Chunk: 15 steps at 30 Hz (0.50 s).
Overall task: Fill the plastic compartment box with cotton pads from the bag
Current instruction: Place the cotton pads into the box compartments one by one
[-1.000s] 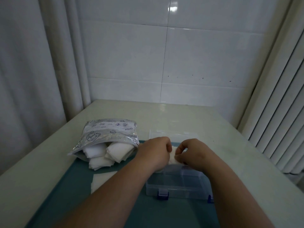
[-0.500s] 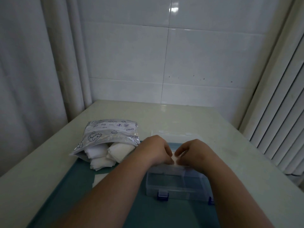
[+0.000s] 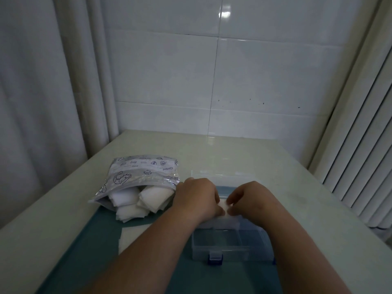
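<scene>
A pale curtain [image 3: 42, 102] hangs at the far left, beside the tiled wall [image 3: 212, 71]. Next along on the table [image 3: 233, 153], the printed zip bag [image 3: 144, 172] lies on its side with its mouth toward me. A heap of cotton pads [image 3: 129, 209] spills from it onto the edge of the teal mat [image 3: 95, 251]. Just nearer me a loose pad [image 3: 129, 238] lies flat on the mat, partly hidden under my left forearm.

My left hand [image 3: 197, 198] is over the far half of the clear plastic compartment box [image 3: 224, 245], fingers curled, pinching one end of a white cotton pad [image 3: 224, 205]. My right hand [image 3: 252, 200] faces it, almost touching, fingers curled too and pinching the other end. The pad sits low between them at the box's far compartments, but my hands cover it, so I cannot tell whether it is already in one.

The box stands on the mat just right of the bag. Its near compartments show the teal through their floor, and a blue latch [image 3: 215, 256] is on the front wall. The open lid [image 3: 212, 174] shows beyond my knuckles. Vertical blinds [image 3: 360, 145] close off the right side.
</scene>
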Motion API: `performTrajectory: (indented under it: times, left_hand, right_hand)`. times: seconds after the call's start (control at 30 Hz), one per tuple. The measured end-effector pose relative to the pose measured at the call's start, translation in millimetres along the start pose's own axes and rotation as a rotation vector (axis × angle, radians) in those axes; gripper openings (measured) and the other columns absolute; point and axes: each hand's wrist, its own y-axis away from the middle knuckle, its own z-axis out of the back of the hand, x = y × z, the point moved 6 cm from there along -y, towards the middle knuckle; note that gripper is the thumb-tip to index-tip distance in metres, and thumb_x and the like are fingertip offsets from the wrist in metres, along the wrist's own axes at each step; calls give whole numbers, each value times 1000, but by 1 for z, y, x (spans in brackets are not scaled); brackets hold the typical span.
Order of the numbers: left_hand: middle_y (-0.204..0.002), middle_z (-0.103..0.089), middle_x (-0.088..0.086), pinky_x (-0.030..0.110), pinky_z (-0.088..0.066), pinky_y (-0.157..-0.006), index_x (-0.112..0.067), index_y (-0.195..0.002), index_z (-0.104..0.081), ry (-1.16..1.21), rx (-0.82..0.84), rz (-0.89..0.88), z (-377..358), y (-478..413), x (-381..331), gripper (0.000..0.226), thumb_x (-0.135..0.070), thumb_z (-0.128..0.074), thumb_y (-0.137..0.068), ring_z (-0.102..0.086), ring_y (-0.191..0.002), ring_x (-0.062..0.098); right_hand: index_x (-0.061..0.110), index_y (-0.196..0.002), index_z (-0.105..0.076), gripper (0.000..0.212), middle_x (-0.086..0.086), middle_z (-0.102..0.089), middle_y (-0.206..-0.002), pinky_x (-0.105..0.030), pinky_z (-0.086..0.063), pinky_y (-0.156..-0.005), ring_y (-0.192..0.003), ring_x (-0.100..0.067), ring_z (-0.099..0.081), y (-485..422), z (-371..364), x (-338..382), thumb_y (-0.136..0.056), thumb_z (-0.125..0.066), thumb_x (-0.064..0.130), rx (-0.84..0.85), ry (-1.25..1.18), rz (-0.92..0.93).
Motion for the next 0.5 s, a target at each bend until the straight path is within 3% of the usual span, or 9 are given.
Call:
performTrajectory:
  times: [0.23,0.37,0.5]
  left_hand:
    - [-114,-68,-4,36,-47,-95,-30,-109,-72,66,40,-13,2,5,1,36,-46,-73,-77,-59,-108,20]
    - [-111,-70,-6,28,-49,-91,-27,-107,-74,269,-34,-28,14,12,7,22,-28,-67,-86,-63,-103,13]
    - [-104,-71,-8,25,-51,-87,-27,-104,-74,352,-92,-26,29,21,15,19,-27,-67,-86,-63,-95,9]
  right_hand:
    - [25,-104,-74,24,0,-71,-107,-30,-53,-91,-98,-16,-64,1,1,4,-82,-71,19,-27,48,29]
    - [25,-94,-74,14,1,-71,-101,-30,-54,-88,-93,-15,-64,4,6,9,-85,-66,18,-120,49,66]
    - [25,-96,-71,12,5,-69,-97,-25,-52,-82,-88,-11,-62,8,6,15,-86,-66,21,-185,4,135]
